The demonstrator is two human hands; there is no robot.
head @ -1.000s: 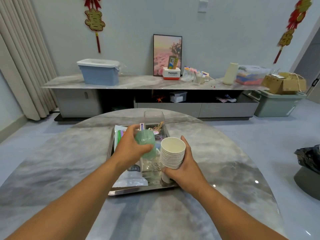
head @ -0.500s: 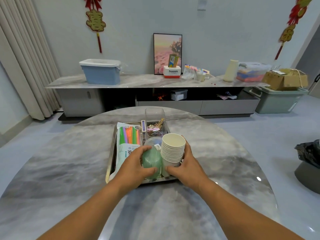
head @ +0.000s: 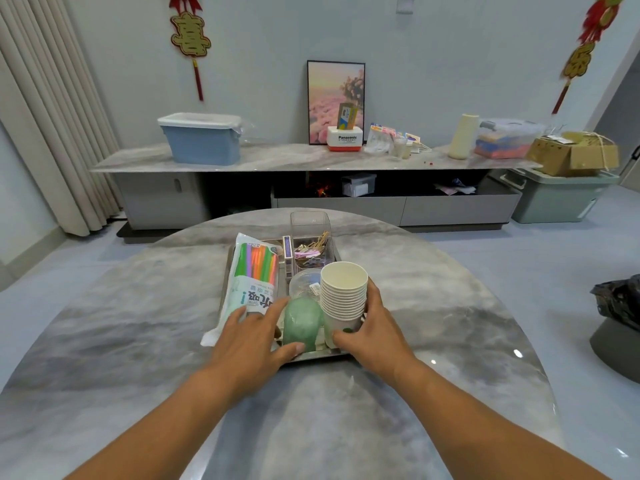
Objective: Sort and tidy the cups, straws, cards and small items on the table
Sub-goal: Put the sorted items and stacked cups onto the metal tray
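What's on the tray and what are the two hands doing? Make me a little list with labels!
tray: metal, on the marble table
straws: colourful, in a packet, left side
paper cups: white stack, right side
green cup: front middle
clear box: at the back, small items inside
left hand: around the green cup
right hand: holds the paper cups

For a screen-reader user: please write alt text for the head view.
Two hands work over a metal tray on a marble table: the left hand holds green cups, the right hand grips a paper cup stack. A straw pack lies alongside.
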